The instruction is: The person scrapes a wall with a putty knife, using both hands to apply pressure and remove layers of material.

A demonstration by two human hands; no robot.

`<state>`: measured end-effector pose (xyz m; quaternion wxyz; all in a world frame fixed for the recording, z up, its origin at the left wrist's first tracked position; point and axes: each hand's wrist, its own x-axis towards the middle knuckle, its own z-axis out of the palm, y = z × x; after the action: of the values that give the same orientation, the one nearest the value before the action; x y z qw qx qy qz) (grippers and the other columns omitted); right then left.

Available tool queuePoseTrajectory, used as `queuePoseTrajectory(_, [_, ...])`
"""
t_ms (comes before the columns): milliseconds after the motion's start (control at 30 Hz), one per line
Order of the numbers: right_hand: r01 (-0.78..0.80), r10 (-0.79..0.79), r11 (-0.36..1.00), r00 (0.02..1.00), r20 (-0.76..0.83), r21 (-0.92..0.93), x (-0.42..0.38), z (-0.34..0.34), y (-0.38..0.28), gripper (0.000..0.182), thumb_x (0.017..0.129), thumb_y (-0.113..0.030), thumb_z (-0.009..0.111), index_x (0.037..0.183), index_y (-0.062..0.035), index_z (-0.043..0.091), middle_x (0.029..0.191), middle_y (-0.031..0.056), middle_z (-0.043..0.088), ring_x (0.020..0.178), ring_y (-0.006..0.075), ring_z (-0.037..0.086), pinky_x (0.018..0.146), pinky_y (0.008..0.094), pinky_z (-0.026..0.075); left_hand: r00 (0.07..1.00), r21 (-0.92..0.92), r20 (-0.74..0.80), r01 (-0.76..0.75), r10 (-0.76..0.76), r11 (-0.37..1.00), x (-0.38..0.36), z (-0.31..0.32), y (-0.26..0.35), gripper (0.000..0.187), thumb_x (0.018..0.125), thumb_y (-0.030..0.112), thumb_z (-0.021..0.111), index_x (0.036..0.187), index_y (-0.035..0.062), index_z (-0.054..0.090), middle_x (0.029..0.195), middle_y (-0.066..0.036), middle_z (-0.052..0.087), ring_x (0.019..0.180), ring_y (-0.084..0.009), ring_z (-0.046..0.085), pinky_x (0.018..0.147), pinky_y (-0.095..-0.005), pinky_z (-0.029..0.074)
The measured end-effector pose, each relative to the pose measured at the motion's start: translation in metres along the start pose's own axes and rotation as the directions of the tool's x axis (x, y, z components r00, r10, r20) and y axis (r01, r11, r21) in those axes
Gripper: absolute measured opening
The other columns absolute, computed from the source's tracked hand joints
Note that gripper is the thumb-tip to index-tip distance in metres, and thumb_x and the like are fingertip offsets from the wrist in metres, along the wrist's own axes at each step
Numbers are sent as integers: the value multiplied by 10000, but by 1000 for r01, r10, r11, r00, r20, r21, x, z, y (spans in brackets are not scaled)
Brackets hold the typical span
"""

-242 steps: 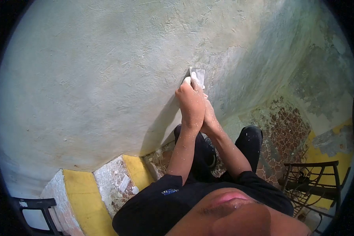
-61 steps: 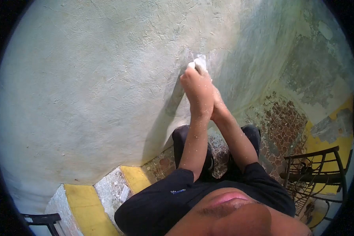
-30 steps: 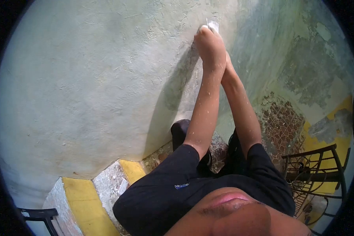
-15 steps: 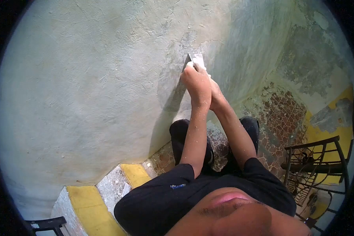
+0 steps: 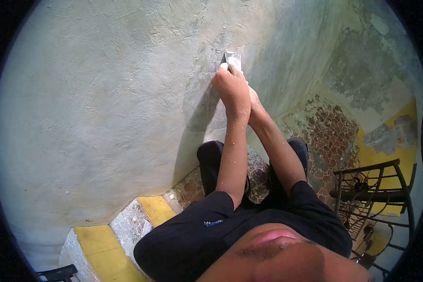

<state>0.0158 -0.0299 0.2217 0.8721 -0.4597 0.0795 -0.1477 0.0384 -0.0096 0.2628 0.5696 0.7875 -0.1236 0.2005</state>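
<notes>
A metal scraper (image 5: pixel 233 60) with a broad blade, whitened with dust, is pressed against the rough plastered wall (image 5: pixel 127 94). My left hand (image 5: pixel 232 89) is closed around its handle, which the fingers hide. Just behind and to the right, my right hand (image 5: pixel 253 99) is closed on the same tool, partly covered by the left hand and wrist. Pale flecks of plaster dot both forearms. Around the blade, the wall surface is patchy and scuffed.
Steps with yellow treads (image 5: pixel 98 242) run along the wall at lower left. A dark metal railing (image 5: pixel 371 192) stands at right. Worn patterned flooring (image 5: pixel 333 136) lies below, and a peeling wall (image 5: pixel 371 70) rises at the right.
Both hands and the scraper have moved slightly up along the wall. The blade stays against the surface, and the view has shifted a little.
</notes>
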Motion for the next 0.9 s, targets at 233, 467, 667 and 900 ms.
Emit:
queuePoseTrajectory(233, [85,-102,981,991,90,174,-3,-28,-21,364,1084,-330,505,1324,-62,556,1156,43,619,998,153,604,826,332,517,998,23,-11,-64,64,998,22,18,11,278,957,74,577,805,-140,669,747,-310,682,746,-454,711,656,-497,544])
queuePoseTrajectory(467, [155,-211,934,966,149,321,70,-33,-68,400,1106,-346,442,1396,-84,531,1257,54,604,1134,196,597,965,357,496,942,-41,-15,-336,336,941,65,60,66,271,943,84,561,865,-156,658,760,-347,654,814,-491,693,668,-505,543])
queuePoseTrajectory(667, [46,-101,941,984,149,335,13,-64,-29,399,1087,-349,491,1366,-69,543,1206,48,614,1064,175,605,897,345,511,971,-36,68,-228,230,973,9,35,46,351,1025,128,480,836,-122,637,739,-296,677,688,-417,714,588,-474,538])
queuePoseTrajectory(900, [-148,110,936,985,134,318,1,-38,18,401,1047,-351,593,1297,-38,570,1092,34,636,907,127,621,743,316,543,999,-41,53,11,-8,999,-10,-1,-7,309,1018,113,530,857,-116,662,754,-279,694,679,-409,711,591,-467,551])
